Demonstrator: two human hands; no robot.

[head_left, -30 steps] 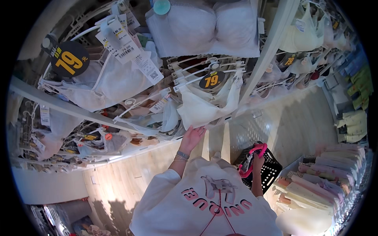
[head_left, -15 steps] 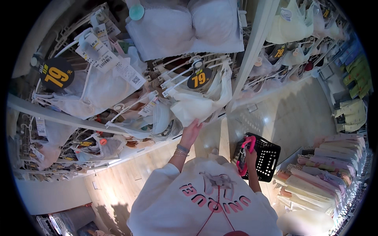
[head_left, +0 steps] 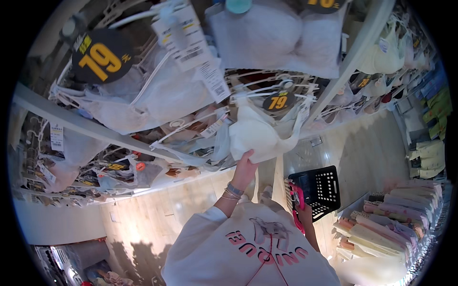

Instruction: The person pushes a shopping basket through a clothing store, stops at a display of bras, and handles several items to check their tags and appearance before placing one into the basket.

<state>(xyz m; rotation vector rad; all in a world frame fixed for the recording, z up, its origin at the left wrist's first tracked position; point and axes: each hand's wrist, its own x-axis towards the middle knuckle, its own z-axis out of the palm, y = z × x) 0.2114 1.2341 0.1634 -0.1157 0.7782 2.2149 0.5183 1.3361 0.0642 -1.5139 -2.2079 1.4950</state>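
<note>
My left hand [head_left: 244,172], with a band and bracelets at its wrist, pinches the lower edge of a white bra [head_left: 253,136]. Its thumb lies on the front of the cup, and the other fingers are mostly hidden. The bra hangs on a white hanger in the rack, a round black price sign [head_left: 279,100] above it. Low on the right, my right hand [head_left: 304,215] is closed round the pink handle [head_left: 296,194] of a black shopping basket [head_left: 309,178]. The basket has perforated walls and hangs tilted beside me.
Pale bras with paper tags [head_left: 179,40] hang at the upper left, near a large round price sign [head_left: 101,56]. A white shelf edge [head_left: 95,131] runs below them, above a lower rack. Folded or hung pastel garments [head_left: 391,214] stand at the right, over a wooden floor [head_left: 143,217].
The view has shifted, so the rack appears farther right and larger at the upper left. My left hand stays at the white bra's edge. My right hand and the basket handle appear slightly lower.
</note>
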